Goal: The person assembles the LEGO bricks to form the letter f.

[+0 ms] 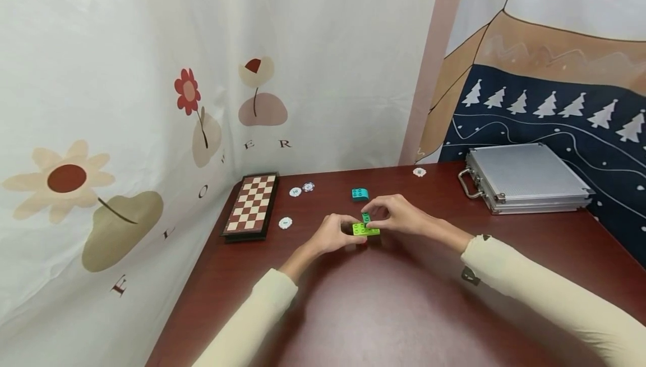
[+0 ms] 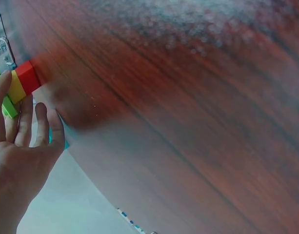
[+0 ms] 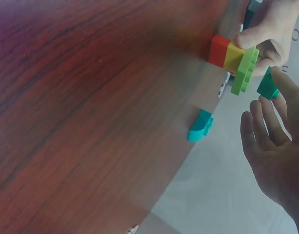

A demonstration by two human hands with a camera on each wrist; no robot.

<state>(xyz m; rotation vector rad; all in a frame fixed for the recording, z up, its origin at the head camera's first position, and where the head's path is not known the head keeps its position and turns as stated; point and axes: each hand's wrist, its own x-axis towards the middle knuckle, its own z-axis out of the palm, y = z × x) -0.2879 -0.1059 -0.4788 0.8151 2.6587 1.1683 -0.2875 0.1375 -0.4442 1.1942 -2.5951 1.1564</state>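
Adding a brick to a stack appears to be the step in hand. I have the left hand (image 1: 330,233), thumb and fingers curled, gripping stacked red (image 3: 219,50), yellow (image 3: 233,57) and lime (image 3: 244,73) bricks over the table (image 1: 393,294). I have the right hand (image 1: 398,215) pinching the green brick (image 3: 267,87) just apart from the lime studs, its remaining fingers extended. The teal brick (image 1: 360,194) lies beyond, unheld. As I judge it, the next move calls for squaring green over lime, then pressing against a steady left hand.
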